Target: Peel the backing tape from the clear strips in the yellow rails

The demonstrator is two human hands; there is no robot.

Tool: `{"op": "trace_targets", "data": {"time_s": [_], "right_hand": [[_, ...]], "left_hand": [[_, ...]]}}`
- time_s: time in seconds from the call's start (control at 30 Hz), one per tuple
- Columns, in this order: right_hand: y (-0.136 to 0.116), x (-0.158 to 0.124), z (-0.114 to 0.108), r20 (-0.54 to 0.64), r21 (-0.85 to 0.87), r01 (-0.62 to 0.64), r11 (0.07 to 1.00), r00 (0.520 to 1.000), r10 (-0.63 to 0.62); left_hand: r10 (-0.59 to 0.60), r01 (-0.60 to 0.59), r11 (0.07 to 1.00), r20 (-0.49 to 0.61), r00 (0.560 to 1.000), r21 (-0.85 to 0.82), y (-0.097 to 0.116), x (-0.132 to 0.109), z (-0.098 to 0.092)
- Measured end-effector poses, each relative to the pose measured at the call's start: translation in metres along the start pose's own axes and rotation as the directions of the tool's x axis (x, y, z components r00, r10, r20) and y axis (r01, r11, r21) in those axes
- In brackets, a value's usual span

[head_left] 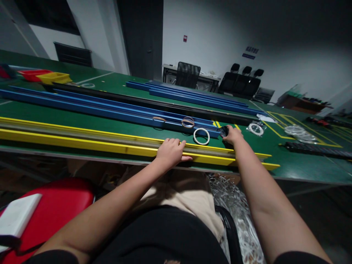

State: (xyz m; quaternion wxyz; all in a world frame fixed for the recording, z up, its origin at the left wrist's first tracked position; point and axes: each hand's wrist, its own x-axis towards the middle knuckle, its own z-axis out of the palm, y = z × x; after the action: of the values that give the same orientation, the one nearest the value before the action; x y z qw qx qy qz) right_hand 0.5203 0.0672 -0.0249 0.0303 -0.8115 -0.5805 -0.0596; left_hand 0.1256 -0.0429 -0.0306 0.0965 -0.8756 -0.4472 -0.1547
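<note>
Left hand (171,152): lying palm down on the long yellow metal rail (82,141) that is running along the near edge of the green table (302,167); fingers (176,142) are resting together and loosely curled over the rail's top, thumb pointing right, clamping nothing.

Right hand (233,135): reaching further across the table, fingers closing on a small black object (224,131) that is sitting just past the yellow rail, at the end of the blue rails; what the object is cannot be told.

White tape ring (201,136): lying flat on the table between the two hands, touching neither.

Long blue metal rails (110,108): lying side by side behind the yellow rail, a brownish tape ring (188,122) standing tilted on them.

Second bundle of blue rails (192,96): lying further back, well apart from the hands.

Clear plastic bags with rings (255,128): resting to the right of the right hand, near it.

Red and yellow plastic bins (45,76): sitting at the far left of the table.

Black office chairs (242,82): standing beyond the table by the white wall.

Red stool seat (63,198): showing at lower left, beside the person's knee.
</note>
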Motion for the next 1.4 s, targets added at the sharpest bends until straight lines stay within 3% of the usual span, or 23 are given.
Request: {"op": "trace_targets", "data": {"time_s": [0.9, 1.27, 1.4], "right_hand": [[0.0002, -0.0051, 0.0004, -0.051, -0.175, 0.100, 0.979, 0.993, -0.111], [0.0011, -0.0030, 0.0010, -0.036, -0.170, 0.106, 0.980, 0.993, -0.114], [0.0010, -0.0003, 0.0051, 0.033, -0.090, 0.111, 0.990, 0.994, -0.108]], "left_hand": [[0.027, -0.025, 0.999, -0.110, 0.994, 0.022, 0.0007, -0.0015, 0.0055], [0.024, -0.022, 1.000, -0.099, 0.995, 0.018, 0.0013, -0.0019, 0.0044], [0.023, -0.021, 1.000, -0.100, 0.995, 0.023, 0.0013, -0.0019, 0.0048]]}}
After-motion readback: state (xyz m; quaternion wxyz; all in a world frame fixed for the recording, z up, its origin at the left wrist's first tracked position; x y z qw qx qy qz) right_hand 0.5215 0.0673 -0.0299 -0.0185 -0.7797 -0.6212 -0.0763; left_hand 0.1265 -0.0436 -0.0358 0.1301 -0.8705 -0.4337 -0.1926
